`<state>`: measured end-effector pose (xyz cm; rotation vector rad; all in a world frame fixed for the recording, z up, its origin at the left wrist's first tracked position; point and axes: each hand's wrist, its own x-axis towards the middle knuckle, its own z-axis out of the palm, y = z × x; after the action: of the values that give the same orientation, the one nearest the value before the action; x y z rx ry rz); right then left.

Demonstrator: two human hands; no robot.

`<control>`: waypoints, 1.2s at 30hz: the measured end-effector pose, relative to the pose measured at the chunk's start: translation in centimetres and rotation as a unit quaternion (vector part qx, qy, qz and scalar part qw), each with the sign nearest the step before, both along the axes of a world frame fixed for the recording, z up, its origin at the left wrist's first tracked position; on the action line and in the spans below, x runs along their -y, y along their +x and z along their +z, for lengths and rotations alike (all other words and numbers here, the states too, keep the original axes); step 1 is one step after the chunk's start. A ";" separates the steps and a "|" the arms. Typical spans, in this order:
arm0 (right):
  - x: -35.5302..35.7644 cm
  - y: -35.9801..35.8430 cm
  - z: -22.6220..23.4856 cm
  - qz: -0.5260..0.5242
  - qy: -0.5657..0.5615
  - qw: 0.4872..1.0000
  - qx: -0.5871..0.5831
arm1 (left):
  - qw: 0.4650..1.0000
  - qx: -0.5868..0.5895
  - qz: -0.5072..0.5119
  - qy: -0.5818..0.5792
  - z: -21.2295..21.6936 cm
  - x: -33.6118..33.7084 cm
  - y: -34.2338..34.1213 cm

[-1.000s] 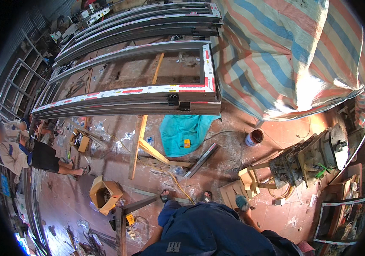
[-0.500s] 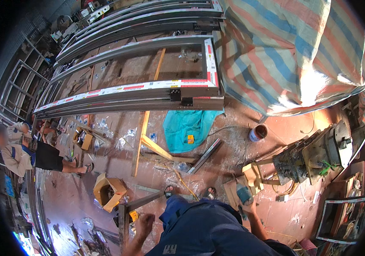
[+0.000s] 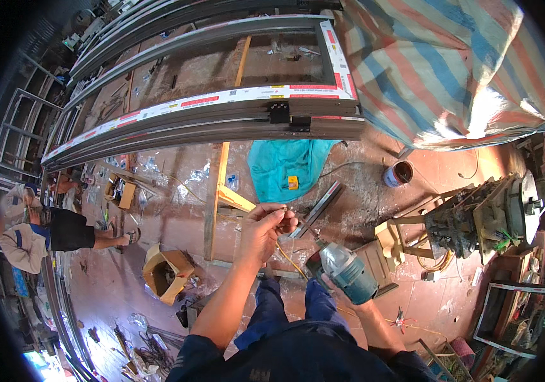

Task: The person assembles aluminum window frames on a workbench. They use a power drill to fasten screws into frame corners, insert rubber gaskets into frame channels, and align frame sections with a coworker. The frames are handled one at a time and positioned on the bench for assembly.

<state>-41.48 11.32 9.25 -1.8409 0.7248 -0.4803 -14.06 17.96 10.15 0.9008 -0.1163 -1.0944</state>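
My left hand [image 3: 263,232] is raised in front of me, its thumb and fingertips pinched together. Something tiny and pale shows at the fingertips, too small to name. To its right, my right hand [image 3: 338,293] grips a teal and grey power drill [image 3: 350,272], mostly hidden beneath it. The drill tilts up and left, its bit pointing toward the left fingertips. Beyond both hands lies a large dark metal frame [image 3: 221,113], edged with white and red protective tape and bearing a black fitting [image 3: 279,113] on its near side.
A teal cloth [image 3: 285,162] with a yellow item on it lies under the frame's near edge. Open cardboard box [image 3: 169,274] at left; a bucket [image 3: 398,173] and a machine [image 3: 476,219] at right. Striped tarpaulin [image 3: 431,70] hangs far right. Another person [image 3: 71,229] is at the left.
Both hands have risen toward the middle: the left from the lower left, the right from the lower right with the drill. My view has shifted, and my feet are closer to the frame.
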 end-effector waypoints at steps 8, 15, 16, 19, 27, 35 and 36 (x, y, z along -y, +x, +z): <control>-2.1 3.3 -4.7 0.045 0.055 0.997 -0.020 | 0.997 -0.075 -0.014 -0.018 -3.4 -1.8 4.5; -3.0 5.6 -9.2 0.057 0.175 0.983 -0.011 | 0.996 0.009 -0.080 0.048 -5.3 -3.6 9.2; -3.0 5.7 -9.9 0.079 0.144 0.986 -0.024 | 0.994 0.041 -0.090 0.047 -5.4 -3.5 10.0; -3.6 5.4 -12.6 0.064 0.174 0.979 -0.086 | 0.959 0.187 -0.187 0.102 -5.4 -2.4 12.5; -4.0 7.6 -16.4 -0.070 0.122 0.979 -0.147 | 0.972 0.018 -0.233 0.039 -10.7 2.7 14.6; -3.6 11.5 -22.5 -0.276 0.401 0.865 0.118 | 0.905 0.242 -0.342 0.076 -10.6 10.0 17.2; -3.1 13.0 -22.5 -0.289 0.399 0.862 0.121 | 0.892 0.275 -0.350 0.077 -10.6 10.7 17.4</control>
<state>-28.48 14.38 -13.30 -0.7504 1.0983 -0.6529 3.33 7.23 -0.48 1.3500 -0.8929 -1.4894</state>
